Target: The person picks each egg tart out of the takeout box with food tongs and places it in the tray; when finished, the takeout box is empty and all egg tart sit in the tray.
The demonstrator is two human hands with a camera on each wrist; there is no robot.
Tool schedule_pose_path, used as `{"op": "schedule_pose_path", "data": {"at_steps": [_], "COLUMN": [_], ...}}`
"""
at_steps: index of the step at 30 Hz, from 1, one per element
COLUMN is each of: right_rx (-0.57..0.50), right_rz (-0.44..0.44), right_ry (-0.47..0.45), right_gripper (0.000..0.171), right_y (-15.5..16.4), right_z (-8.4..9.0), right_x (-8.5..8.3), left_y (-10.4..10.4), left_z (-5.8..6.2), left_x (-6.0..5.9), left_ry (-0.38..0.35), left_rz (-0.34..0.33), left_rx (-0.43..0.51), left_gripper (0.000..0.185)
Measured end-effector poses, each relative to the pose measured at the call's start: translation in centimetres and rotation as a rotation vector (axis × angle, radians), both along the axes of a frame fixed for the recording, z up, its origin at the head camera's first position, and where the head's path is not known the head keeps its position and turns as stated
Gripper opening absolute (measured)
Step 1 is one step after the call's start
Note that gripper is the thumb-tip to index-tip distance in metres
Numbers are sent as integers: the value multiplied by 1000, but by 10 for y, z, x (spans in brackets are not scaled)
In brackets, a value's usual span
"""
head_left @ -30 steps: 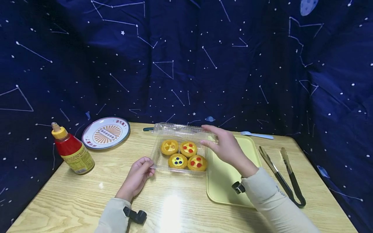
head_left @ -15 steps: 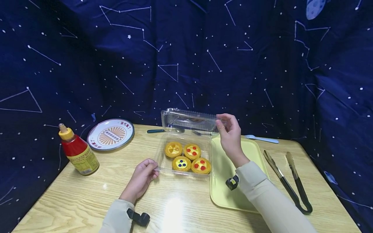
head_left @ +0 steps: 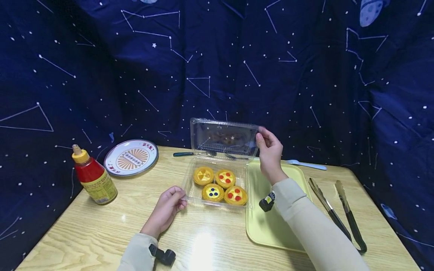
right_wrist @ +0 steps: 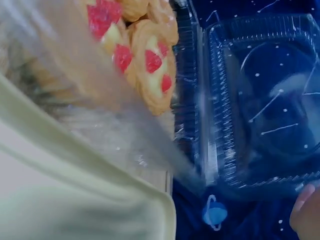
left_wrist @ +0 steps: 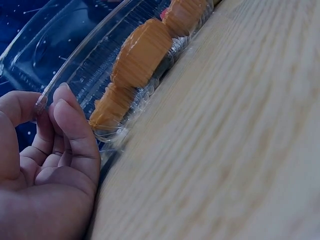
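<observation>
The clear container [head_left: 190, 188], lid [head_left: 225, 137] raised, sits on the counter [head_left: 84, 233] with four tarts [head_left: 225, 178] inside. The left grip [head_left: 166, 207] pinches its near-left corner; the right grip [head_left: 271, 153] holds the lid's upper-right corner. Yellow tray [head_left: 264, 226] adjoins at right; overlap is unclear.

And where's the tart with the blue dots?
In the head view, that tart sits in the clear box, front row, left of a tart with red dots.

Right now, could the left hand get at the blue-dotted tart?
Probably yes: the lid is raised, leaving the blue-dotted tart uncovered from above, though the left hand would likely have to release the clear container first.
</observation>
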State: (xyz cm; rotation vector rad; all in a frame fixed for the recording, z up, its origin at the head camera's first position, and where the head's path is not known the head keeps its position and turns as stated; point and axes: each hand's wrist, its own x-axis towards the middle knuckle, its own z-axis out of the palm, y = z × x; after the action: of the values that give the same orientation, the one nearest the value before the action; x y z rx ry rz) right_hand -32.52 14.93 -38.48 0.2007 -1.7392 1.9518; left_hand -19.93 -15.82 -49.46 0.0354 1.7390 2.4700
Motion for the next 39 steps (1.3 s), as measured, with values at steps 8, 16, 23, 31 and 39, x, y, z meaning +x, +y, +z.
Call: {"op": "schedule_pose_path", "data": {"at_steps": [8, 16, 23, 31, 39], "right_rx": [-102, -154, -287, -479, -513], "right_rz": [55, 117, 198, 211, 171], "right_ry": [-174, -347, -420, -521, -500], "right_gripper": [26, 30, 39, 29, 24], "right_y": [11, 15, 16, 19, 19], "right_z": [-23, -41, -45, -50, -50], "right_x": [-13, -17, -19, -19, -20], "left_y": [1, 1, 1, 0, 0], "left_z": [-2, -2, -2, -2, -2], "left_x": [-1, -2, -2, -1, -1], "left_ry": [5, -9, -2, -10, -12], "left_rz": [11, 17, 1, 8, 10], "left_rx": [1, 3, 7, 2, -4], "left_gripper": [9, 9, 9, 8, 7]}}
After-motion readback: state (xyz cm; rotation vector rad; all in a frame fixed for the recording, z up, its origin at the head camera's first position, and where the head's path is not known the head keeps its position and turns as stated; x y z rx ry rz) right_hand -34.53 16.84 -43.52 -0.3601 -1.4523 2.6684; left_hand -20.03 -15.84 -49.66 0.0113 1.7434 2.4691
